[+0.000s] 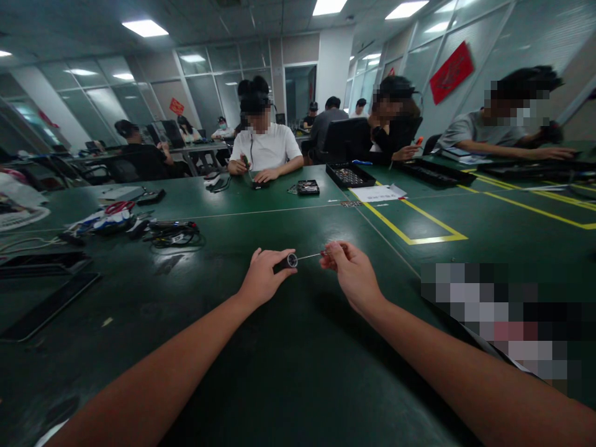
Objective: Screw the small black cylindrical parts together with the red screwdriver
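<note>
My left hand [266, 273] is closed round a short black cylinder [292, 260], whose round end with a pale rim faces right. In my right hand [350, 268], the fingers pinch a screwdriver with a thin metal shaft [308, 256]; its handle is mostly hidden by the fingers. The shaft points left, and its tip is at the end of the cylinder. Whether it sits in a screw there I cannot tell. Both hands are held above the green table [288, 360].
Black cables [174, 234] and other leads lie at the left, near a flat black panel [51, 304]. Across the table, a black tray of small parts [350, 175] stands by a paper sheet [379, 193] and yellow tape. A person in a white shirt [266, 146] works opposite; others sit right.
</note>
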`<move>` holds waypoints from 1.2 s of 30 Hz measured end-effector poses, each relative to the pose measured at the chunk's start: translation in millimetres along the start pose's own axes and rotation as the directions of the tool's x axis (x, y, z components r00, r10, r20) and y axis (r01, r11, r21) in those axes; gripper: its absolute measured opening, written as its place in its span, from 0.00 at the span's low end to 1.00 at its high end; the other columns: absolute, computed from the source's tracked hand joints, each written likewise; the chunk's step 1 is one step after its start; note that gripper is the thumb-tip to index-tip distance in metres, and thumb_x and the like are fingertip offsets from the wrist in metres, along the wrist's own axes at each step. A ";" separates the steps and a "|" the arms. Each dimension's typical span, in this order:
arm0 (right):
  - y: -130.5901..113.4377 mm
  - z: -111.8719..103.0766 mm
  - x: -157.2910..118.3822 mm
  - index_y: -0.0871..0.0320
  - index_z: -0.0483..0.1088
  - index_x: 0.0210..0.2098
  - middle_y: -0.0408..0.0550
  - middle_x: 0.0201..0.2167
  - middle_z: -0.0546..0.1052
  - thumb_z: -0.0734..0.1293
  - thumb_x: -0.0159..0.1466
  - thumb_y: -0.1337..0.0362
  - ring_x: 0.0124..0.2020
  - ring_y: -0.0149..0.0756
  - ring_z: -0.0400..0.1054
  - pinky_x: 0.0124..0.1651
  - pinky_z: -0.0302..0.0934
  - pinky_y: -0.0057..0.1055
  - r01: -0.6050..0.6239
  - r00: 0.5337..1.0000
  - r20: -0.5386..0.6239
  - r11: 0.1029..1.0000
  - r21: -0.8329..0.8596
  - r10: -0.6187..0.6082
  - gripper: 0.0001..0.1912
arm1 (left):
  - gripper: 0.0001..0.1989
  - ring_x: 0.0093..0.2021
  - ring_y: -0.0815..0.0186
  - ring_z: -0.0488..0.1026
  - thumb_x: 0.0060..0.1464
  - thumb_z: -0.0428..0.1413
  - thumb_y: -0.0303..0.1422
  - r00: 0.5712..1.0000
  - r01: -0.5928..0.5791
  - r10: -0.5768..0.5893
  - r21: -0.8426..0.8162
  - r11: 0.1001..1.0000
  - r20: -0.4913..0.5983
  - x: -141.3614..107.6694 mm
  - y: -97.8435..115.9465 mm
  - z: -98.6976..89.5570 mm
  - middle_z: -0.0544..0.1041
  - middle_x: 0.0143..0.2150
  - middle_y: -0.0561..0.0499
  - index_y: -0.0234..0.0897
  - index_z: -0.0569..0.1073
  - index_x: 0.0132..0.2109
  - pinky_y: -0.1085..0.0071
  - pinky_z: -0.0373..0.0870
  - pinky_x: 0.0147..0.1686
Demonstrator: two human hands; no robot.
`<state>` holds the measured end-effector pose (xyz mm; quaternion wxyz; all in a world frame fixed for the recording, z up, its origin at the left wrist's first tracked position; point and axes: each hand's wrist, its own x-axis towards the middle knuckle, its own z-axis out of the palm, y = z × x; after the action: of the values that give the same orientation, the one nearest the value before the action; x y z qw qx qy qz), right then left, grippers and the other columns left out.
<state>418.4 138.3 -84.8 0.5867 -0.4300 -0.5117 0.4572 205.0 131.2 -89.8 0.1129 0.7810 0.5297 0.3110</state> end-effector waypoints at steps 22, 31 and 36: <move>-24.8 -7.8 -5.7 0.55 0.62 0.13 0.40 0.11 0.60 0.60 0.63 0.34 0.15 0.30 0.55 0.21 0.46 0.30 0.097 0.988 -0.046 0.811 -0.577 -0.150 0.36 | 0.20 0.55 0.57 0.72 0.61 0.61 0.37 1.000 -0.012 0.012 -0.003 1.000 -0.020 -0.3 0.1 1.0 0.78 0.54 0.51 0.50 0.73 0.59 0.41 0.46 0.68; -26.3 -8.2 -4.1 0.55 0.59 0.12 0.40 0.11 0.57 0.61 0.63 0.36 0.15 0.29 0.52 0.21 0.44 0.30 0.089 0.989 -0.047 0.805 -0.586 -0.143 0.35 | 0.20 0.56 0.56 0.72 0.61 0.60 0.38 1.000 -0.015 0.015 0.001 1.000 -0.026 -1.0 -1.6 0.5 0.78 0.54 0.51 0.50 0.72 0.60 0.39 0.46 0.67; -26.5 -7.3 -5.3 0.55 0.61 0.12 0.39 0.11 0.57 0.61 0.63 0.36 0.15 0.28 0.51 0.21 0.44 0.30 0.098 0.988 -0.040 0.803 -0.589 -0.150 0.35 | 0.20 0.55 0.56 0.72 0.61 0.61 0.38 0.999 -0.024 0.024 0.011 1.000 -0.027 -1.3 -1.7 1.4 0.78 0.54 0.50 0.49 0.73 0.59 0.39 0.46 0.68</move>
<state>427.9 127.2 -60.9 0.4760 -0.5741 -0.6290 0.2197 204.2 131.0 -92.2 0.0977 0.7835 0.5235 0.3202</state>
